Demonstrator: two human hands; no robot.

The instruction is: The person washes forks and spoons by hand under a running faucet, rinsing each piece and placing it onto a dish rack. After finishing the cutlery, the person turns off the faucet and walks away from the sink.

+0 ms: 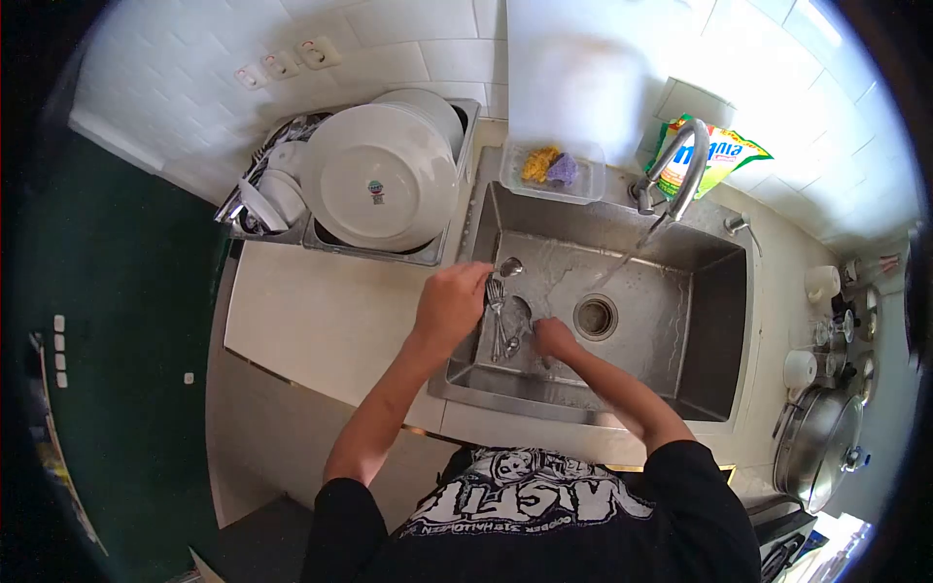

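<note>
At the sink's left side, my left hand is closed in a pinch on a spoon, whose bowl points right into the basin. Below it, a fork and other cutlery, including a small spoon, lie against the left part of the steel sink. My right hand is low in the basin, its fingers curled closed beside a rounded utensil. What those fingers hold is hidden. Water runs from the curved faucet toward the drain.
A dish rack with large white plates, bowls and cutlery stands left of the sink. Behind the basin are a plastic tub with yellow and purple scrubbers and a green detergent pouch. A lidded pan and cups stand at right.
</note>
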